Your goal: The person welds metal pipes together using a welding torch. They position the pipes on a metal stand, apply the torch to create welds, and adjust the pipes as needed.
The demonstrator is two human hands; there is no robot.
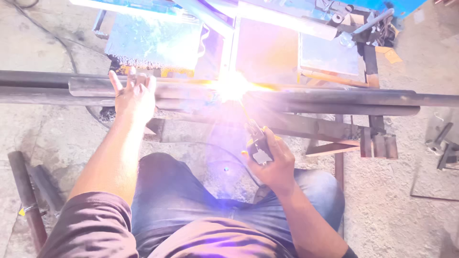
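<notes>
My right hand [273,165] grips a welding electrode holder [258,143], its thin rod slanting up to a bright white arc flash [233,86] on the long steel pipes [334,99]. These dark pipes lie side by side across the view on a metal stand. My left hand [134,98] rests flat on the pipes [57,86] to the left of the flash, fingers spread. Glare hides the exact joint.
A blue-grey metal frame with flat panels [153,40] stands behind the pipes. Angle-iron bars [330,131] sit under the pipes at right. Short pipe pieces [26,191] lie on the concrete floor at left, and small metal parts [442,143] at right. My jeans-clad knees fill the bottom.
</notes>
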